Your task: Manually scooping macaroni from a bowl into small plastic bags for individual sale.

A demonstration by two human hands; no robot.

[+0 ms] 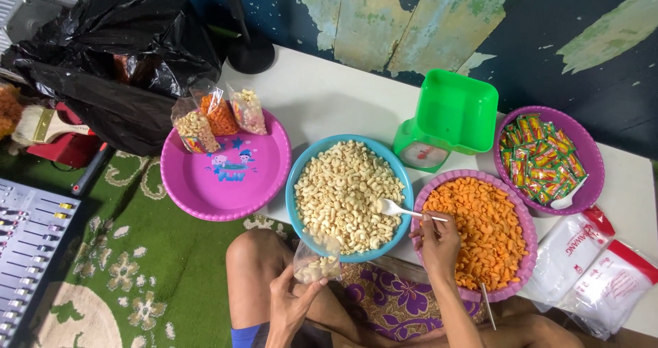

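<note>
White low table against peeling blue wall; green patterned rug below. Green kitchen scale behind bowls. Pink basin: three filled snack bags at rim. Blue bowl: pale puffed snacks. Purple bowl: orange snacks. Far purple bowl: wrapped sachets. Empty zip bags at right. Left hand grips small clear bag, partly filled, touching blue bowl's near rim. Right hand pinches white plastic spoon, spoon head over pale snacks.

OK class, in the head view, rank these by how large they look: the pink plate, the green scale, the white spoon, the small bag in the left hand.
1. pink plate
2. green scale
3. small bag, held in the left hand
4. white spoon

The bag sits nearer the camera, so it may look bigger than it is.
</note>
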